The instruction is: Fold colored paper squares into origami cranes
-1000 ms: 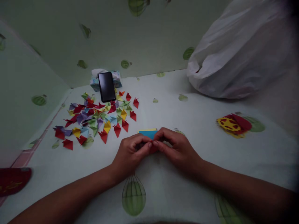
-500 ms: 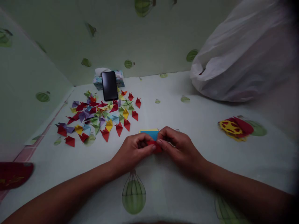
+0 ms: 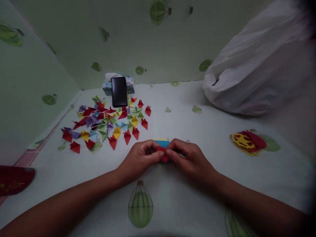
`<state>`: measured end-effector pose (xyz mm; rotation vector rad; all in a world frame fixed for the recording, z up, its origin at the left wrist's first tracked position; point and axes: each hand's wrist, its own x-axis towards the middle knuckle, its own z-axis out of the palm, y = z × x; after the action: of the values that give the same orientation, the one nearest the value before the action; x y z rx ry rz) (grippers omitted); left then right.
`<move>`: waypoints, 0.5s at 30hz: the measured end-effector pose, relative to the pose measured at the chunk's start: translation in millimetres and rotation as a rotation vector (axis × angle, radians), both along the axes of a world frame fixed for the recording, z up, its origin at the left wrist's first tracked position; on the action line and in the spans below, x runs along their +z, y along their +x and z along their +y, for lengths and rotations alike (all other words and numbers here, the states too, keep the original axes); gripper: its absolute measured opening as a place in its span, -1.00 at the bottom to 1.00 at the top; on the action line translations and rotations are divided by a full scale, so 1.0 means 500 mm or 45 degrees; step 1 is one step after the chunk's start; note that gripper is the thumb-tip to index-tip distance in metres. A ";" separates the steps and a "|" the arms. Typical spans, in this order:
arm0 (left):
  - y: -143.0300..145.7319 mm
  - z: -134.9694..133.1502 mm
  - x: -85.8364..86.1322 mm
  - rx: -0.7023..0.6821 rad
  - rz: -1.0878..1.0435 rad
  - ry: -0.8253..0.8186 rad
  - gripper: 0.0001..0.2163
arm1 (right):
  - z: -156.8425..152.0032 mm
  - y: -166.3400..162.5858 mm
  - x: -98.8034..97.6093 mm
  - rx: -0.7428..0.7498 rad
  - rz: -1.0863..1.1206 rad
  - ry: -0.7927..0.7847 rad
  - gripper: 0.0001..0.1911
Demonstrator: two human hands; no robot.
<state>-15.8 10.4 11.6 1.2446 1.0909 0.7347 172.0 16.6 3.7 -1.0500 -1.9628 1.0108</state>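
My left hand (image 3: pixel 139 159) and my right hand (image 3: pixel 189 158) meet at the middle of the white cloth, fingertips pinched together on a small red piece of paper (image 3: pixel 163 155). Both hands are closed on it from either side. Just behind the fingers lies a small stack of blue and yellow paper sheets (image 3: pixel 161 142). A scatter of several folded paper pieces (image 3: pixel 108 123) in red, yellow, purple, green and blue lies to the left and behind my left hand.
A black phone (image 3: pixel 119 91) leans against a tissue box (image 3: pixel 130 84) at the back. A big white plastic bag (image 3: pixel 261 62) fills the right rear. A red-and-yellow patterned object (image 3: pixel 248 140) lies at the right, a dark red object (image 3: pixel 13 179) at the left edge.
The red paper has come more into view between my fingertips, and the camera has shifted slightly. The hands stay at the same spot.
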 end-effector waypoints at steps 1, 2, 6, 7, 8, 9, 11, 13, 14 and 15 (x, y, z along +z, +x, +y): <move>0.000 0.001 0.000 0.022 -0.037 -0.015 -0.86 | 0.001 0.000 0.000 -0.006 0.004 -0.019 -0.77; -0.001 0.002 0.000 0.039 -0.052 -0.013 -0.86 | 0.001 0.001 0.000 -0.004 0.008 -0.038 -0.77; -0.003 0.002 -0.004 0.053 -0.044 0.085 -0.85 | 0.004 0.001 -0.003 0.049 0.021 -0.113 -0.77; -0.004 0.001 -0.005 0.048 -0.031 0.125 -0.84 | 0.004 0.000 -0.003 0.063 0.018 -0.123 -0.78; -0.005 -0.001 -0.005 0.041 -0.011 0.165 -0.83 | 0.003 -0.001 -0.003 0.074 0.015 -0.129 -0.79; -0.006 -0.003 -0.005 0.036 0.016 0.207 -0.82 | 0.002 -0.002 -0.002 0.085 0.015 -0.140 -0.79; -0.007 -0.007 -0.005 0.027 0.080 0.288 -0.78 | -0.001 -0.005 0.000 0.108 0.037 -0.188 -0.77; -0.008 -0.010 -0.006 0.034 0.135 0.354 -0.76 | -0.004 -0.007 0.001 0.134 0.086 -0.266 -0.75; -0.008 -0.011 -0.007 0.040 0.150 0.369 -0.75 | -0.004 -0.008 0.002 0.146 0.110 -0.306 -0.74; -0.008 -0.010 -0.008 0.047 0.156 0.369 -0.74 | -0.005 -0.008 0.002 0.151 0.127 -0.341 -0.73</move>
<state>-19.9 5.3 7.6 1.5345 1.1368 0.8767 168.1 14.2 4.6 -1.0108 -1.8623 1.3943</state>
